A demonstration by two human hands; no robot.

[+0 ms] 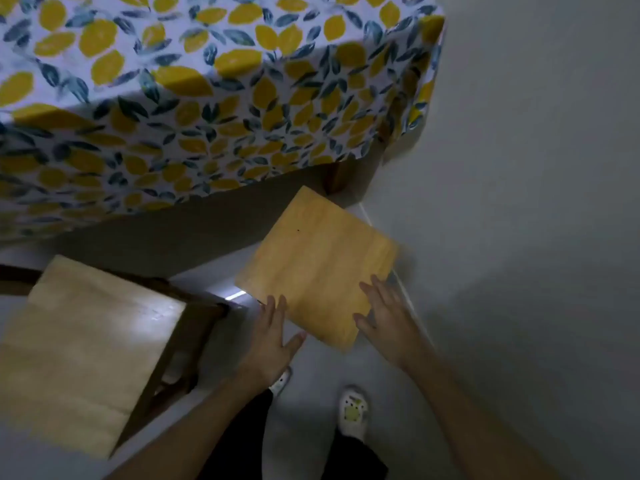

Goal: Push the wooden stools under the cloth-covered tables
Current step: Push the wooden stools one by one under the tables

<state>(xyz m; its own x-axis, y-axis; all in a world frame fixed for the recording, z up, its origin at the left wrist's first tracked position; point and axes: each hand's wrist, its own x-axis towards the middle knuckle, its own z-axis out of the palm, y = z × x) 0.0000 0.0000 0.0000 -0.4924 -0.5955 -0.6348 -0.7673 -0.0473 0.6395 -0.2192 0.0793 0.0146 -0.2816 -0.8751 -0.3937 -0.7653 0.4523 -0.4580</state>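
Note:
A wooden stool (317, 261) with a square yellow-brown seat stands on the floor just in front of the table covered by a lemon-print cloth (207, 109). Its far corner reaches the hanging cloth edge near a table leg (337, 180). My left hand (272, 336) lies flat with spread fingers at the seat's near left edge. My right hand (388, 318) rests with spread fingers on the seat's near right corner. Neither hand grips anything. A second, paler wooden stool (79, 344) stands to the left, outside the table.
A grey wall (519, 202) runs close along the right side, with its baseboard beside the stool. My feet in white slippers (351, 410) stand on the pale floor below the hands. The cloth hangs low over the table's front.

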